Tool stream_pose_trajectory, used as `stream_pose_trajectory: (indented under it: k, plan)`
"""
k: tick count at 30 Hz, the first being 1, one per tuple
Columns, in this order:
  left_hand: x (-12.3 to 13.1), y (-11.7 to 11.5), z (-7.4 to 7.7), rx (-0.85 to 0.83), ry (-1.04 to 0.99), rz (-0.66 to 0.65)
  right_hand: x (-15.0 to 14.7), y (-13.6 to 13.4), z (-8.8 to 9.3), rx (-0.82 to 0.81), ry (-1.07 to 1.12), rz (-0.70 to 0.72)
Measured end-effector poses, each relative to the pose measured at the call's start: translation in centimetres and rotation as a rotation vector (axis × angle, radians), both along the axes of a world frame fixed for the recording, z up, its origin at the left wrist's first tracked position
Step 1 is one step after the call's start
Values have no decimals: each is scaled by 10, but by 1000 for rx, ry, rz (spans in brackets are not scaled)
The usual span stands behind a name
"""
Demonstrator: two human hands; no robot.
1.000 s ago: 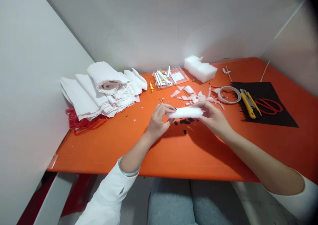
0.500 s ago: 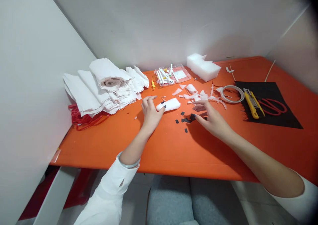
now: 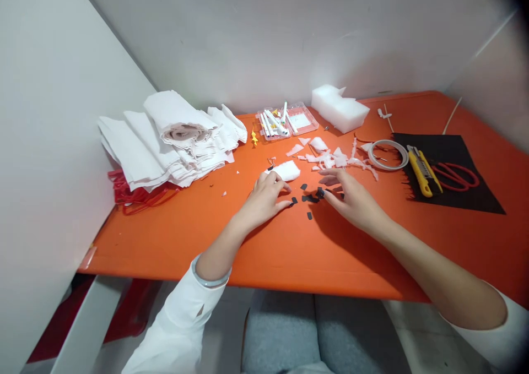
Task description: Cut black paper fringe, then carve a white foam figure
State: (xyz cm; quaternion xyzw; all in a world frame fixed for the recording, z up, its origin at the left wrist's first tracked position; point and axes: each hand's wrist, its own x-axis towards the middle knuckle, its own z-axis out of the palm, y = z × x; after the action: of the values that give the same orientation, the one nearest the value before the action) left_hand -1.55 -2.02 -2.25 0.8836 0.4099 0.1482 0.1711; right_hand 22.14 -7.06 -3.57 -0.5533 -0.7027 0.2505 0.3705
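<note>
Near the middle of the orange table lies a white foam piece (image 3: 289,171) with a small dark patch at its left end. My left hand (image 3: 266,198) rests just in front of it, fingers apart, its thumb tip beside a small black piece (image 3: 295,200). Several more black pieces (image 3: 309,199) are scattered between my hands. My right hand (image 3: 349,198) hovers at their right side, a small black piece (image 3: 320,193) at its thumb tip; the other fingers are spread.
Stacked white sheets (image 3: 177,142) and red ribbon (image 3: 124,192) are at left. Behind stand a marker case (image 3: 303,122) and a foam block (image 3: 341,109). Foam scraps (image 3: 330,158), a tape ring (image 3: 388,155), a yellow cutter (image 3: 421,173) and red scissors (image 3: 458,177) on black sheet (image 3: 475,198) lie right.
My left hand has come off the white foam piece and moved right and nearer, to the black pieces. My right hand has hardly moved.
</note>
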Motion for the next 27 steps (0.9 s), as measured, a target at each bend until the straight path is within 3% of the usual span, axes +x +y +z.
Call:
stream_pose_trajectory:
  k: [7, 10, 12, 15, 19, 23, 27]
  plan:
    - [8, -3, -3, -50, -28, -26, -3, 3, -1, 40, -43, 39]
    - [9, -4, -3, -76, -38, -24, 19, 15, 3, 121, -153, -11]
    - [9, -4, -2, -89, -36, -13, 48, 25, 5, 209, -332, -203]
    - [9, -5, -3, -85, -40, 2, 99, 33, 5, 128, -543, -526]
    - [9, -3, -3, -52, -68, 39, 137, 33, -4, -28, -576, -581]
    - [8, -1, 0, 1, -124, 77, 133, 33, -6, 17, -574, -557]
    - [7, -1, 3, 39, -218, 96, 106, 32, 5, 261, -407, -558]
